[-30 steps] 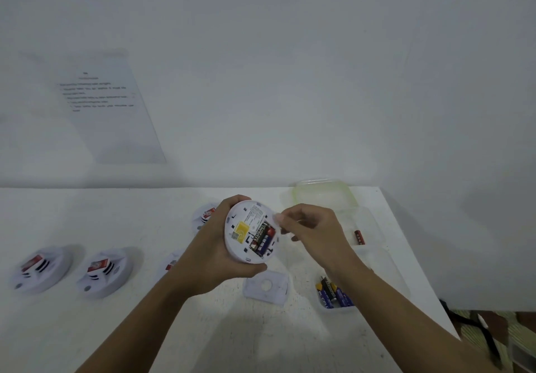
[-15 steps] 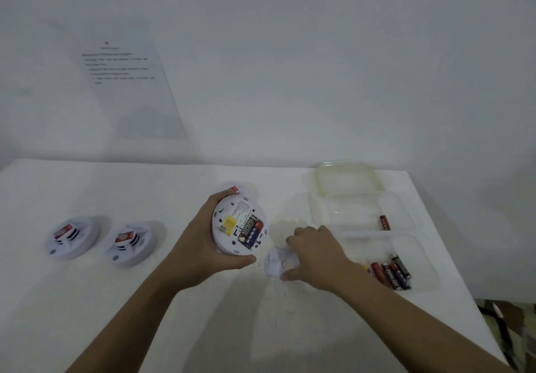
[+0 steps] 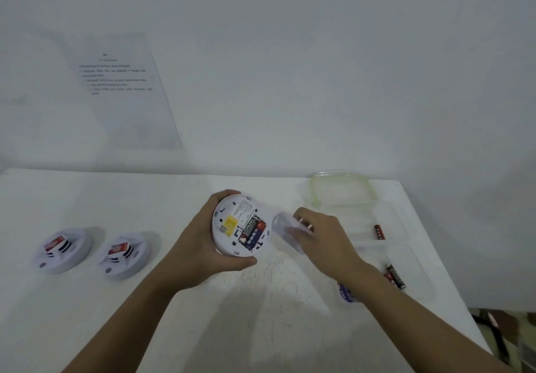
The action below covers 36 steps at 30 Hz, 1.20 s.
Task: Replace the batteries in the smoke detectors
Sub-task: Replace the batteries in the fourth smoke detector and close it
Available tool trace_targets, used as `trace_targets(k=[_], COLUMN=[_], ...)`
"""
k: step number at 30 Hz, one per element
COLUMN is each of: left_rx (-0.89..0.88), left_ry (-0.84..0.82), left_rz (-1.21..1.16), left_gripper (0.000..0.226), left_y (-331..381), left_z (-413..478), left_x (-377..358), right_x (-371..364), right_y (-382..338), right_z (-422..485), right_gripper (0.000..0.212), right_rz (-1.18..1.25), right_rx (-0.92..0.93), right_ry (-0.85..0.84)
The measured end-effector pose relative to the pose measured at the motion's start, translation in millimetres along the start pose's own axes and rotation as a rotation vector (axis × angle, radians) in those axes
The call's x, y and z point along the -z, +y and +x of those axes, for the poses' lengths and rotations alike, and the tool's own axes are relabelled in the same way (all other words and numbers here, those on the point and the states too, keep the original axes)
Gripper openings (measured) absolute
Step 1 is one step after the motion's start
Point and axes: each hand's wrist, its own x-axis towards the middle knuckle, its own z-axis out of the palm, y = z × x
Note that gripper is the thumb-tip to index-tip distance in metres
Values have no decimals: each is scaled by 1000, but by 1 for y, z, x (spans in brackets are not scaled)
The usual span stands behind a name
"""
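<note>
Head view: the smoke detector (image 3: 240, 224), back side up with two batteries (image 3: 252, 232) in its open bay, sits above the worktop (image 3: 145, 198) in the left hand (image 3: 200, 245), whose fingers curl round its rim. The right hand (image 3: 324, 239) pinches a blurred white cover (image 3: 285, 230) just beside it. Two more detectors (image 3: 65, 249) (image 3: 124, 253) lie at the left; clear tubs (image 3: 412, 221) holding loose cells (image 3: 379, 232) stand at the right.

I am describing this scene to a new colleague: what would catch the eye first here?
The smoke detector at the centre, gripped by the left hand, shows batteries in its open back. Beside it, the right hand holds a blurred white cover. At the left of the table lie a far-left detector and a second detector.
</note>
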Motion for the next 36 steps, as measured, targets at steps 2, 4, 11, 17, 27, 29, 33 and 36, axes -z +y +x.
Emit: trace_targets(k=[2,4,11,17,27,29,33,36], left_rx=[-2,0,58,50,39,23,12,-7], left_ry=[5,11,-41,-94,-133,-120,-103,-88], left_rz=[-2,-26,-124,-145,-222,-238,-262,-267], left_gripper=[95,93,89,88,77,79,82,84], left_y=[3,7,14,19,18,21,23,24], left_z=[3,6,13,14,18,17,18,20], left_x=[0,0,-10,-22,-24,-25,-25,-24], right_x=[16,28,38,23,8,9,10,10], right_y=[-9,-20,-44,-41,-31,-30,-32,-35], right_z=[0,-3,-15,-22,-22,-20,-17,-18], right_gripper=[11,12,17,28,43,42,37,34], right_rz=[199,314,453,349,68,46,41,70], right_rx=[17,77,113,217,329,339,371,392], right_ry=[118,162,233,183,82,75,162,234])
